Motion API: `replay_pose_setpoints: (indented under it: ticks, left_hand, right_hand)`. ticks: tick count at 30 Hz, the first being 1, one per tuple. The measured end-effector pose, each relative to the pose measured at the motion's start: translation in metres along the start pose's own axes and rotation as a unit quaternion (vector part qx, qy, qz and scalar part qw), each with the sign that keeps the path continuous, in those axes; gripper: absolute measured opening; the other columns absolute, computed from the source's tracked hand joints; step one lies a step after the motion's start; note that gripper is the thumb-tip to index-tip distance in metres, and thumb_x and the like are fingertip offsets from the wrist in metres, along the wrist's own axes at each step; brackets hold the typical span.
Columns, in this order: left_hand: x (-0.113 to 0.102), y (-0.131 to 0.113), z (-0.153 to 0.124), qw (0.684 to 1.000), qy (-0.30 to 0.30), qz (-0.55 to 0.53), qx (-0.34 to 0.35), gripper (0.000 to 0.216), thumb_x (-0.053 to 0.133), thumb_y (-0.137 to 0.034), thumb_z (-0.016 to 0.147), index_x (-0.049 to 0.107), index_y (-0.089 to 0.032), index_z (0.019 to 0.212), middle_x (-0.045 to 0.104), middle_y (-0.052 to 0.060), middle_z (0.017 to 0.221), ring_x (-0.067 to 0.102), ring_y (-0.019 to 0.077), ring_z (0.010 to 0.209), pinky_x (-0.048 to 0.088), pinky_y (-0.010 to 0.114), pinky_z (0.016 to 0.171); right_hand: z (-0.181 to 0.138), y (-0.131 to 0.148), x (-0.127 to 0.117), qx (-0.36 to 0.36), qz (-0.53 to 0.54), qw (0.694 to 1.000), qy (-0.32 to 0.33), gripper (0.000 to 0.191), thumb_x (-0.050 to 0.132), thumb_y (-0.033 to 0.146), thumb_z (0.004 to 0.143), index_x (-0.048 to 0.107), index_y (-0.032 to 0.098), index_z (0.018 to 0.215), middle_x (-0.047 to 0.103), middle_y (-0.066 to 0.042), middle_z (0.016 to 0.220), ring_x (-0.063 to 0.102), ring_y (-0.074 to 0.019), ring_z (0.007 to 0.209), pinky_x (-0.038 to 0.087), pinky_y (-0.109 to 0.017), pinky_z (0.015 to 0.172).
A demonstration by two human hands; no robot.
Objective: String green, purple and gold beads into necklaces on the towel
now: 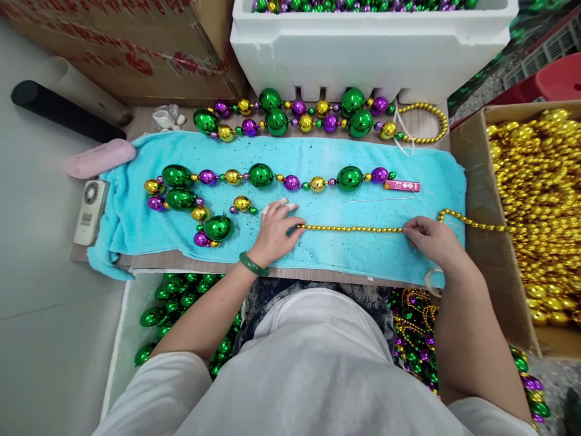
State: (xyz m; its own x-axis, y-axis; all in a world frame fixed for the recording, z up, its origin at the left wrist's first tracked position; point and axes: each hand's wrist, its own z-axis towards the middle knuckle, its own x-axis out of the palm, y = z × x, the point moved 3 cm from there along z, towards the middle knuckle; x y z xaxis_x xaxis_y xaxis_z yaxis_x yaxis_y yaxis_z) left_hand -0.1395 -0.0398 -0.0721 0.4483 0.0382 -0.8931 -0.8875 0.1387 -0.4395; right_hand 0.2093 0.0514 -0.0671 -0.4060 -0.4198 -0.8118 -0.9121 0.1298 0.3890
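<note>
A string of small gold beads is stretched level across the blue towel. My left hand pinches its left end between thumb and finger; white wraps show on some fingertips. My right hand pinches the string farther right, and the gold beads run on past it toward the box. Above my hands lies a strand of green, purple and gold beads, bent back at the left. A short group with a gold bead sits just above my left hand. A long needle lies near a pink lighter.
A finished-looking bead necklace lies behind the towel, before a white foam box of beads. At right stands a carton of gold beads. A pink case and pale device lie left. Green beads fill a container below.
</note>
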Motion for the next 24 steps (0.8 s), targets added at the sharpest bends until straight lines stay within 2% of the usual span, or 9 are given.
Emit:
replay_pose_setpoints:
  ticks: [10, 15, 20, 24]
  left_hand:
    - [-0.015, 0.020, -0.011, 0.999, 0.007, 0.029, -0.026, 0.015, 0.063, -0.036, 0.085, 0.074, -0.027, 0.089, 0.064, 0.005, 0.123, 0.044, 0.0312, 0.131, 0.023, 0.057, 0.113]
    - [-0.023, 0.027, -0.011, 0.999, 0.023, 0.024, -0.008, 0.027, 0.068, -0.044, 0.080, 0.072, -0.029, 0.102, 0.060, 0.006, 0.130, 0.043, 0.0320, 0.132, 0.021, 0.058, 0.114]
    - [-0.047, 0.034, -0.010, 0.999, 0.016, 0.027, 0.007, 0.033, 0.068, -0.045, 0.080, 0.070, -0.027, 0.107, 0.062, 0.007, 0.125, 0.051, 0.0301, 0.124, 0.025, 0.057, 0.114]
    - [-0.075, 0.039, -0.009, 1.000, 0.007, -0.018, -0.004, 0.025, 0.061, -0.039, 0.086, 0.071, -0.024, 0.104, 0.068, 0.007, 0.111, 0.061, 0.0246, 0.109, 0.044, 0.046, 0.102]
  right_hand:
    - [0.002, -0.005, 0.001, -0.011, 0.000, 1.000, 0.000, 0.016, 0.055, 0.037, 0.077, 0.064, 0.023, 0.077, 0.063, 0.000, 0.059, 0.054, -0.0171, 0.056, 0.036, -0.029, 0.054]
    - [0.001, -0.003, 0.001, 0.000, -0.008, 1.000, 0.007, 0.017, 0.054, 0.037, 0.077, 0.064, 0.024, 0.078, 0.064, 0.000, 0.061, 0.055, -0.0175, 0.057, 0.037, -0.029, 0.056]
    - [0.002, -0.003, 0.001, -0.003, -0.007, 1.000, 0.003, 0.017, 0.054, 0.036, 0.077, 0.064, 0.023, 0.079, 0.066, -0.002, 0.062, 0.057, -0.0186, 0.059, 0.038, -0.031, 0.057]
    - [0.000, 0.000, -0.001, -0.001, -0.008, 1.000, 0.007, 0.016, 0.054, 0.034, 0.077, 0.064, 0.022, 0.079, 0.067, -0.004, 0.064, 0.059, -0.0204, 0.061, 0.039, -0.032, 0.059]
